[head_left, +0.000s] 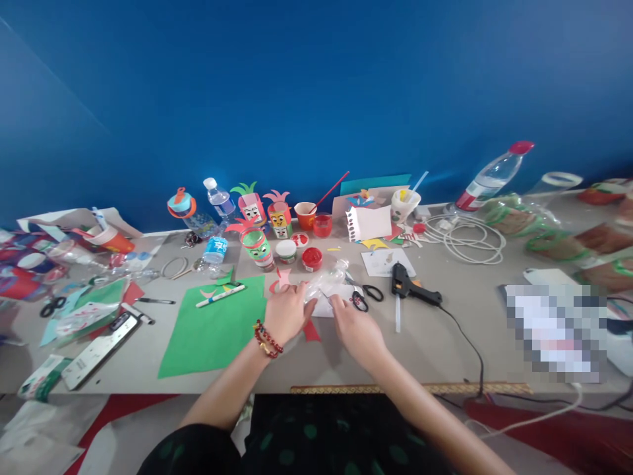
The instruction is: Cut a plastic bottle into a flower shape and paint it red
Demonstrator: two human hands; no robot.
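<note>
My left hand is closed over a clear plastic bottle that lies tilted, its neck pointing away to the right. Close beside it, my right hand has its fingertips pinched together near the bottle's lower end. What those fingertips hold is too small to make out. Under both hands lies white paper with small red marks on its right. Black-handled scissors rest just beyond my right hand. A red paper scrap shows between my wrists, and a pink paper cutout lies past my left hand.
Green paper with a white marker on it lies left. A black glue gun with its cord is right. Behind stand pineapple-faced cups, an open red paint jar and a red-capped bottle. A white cable lies coiled.
</note>
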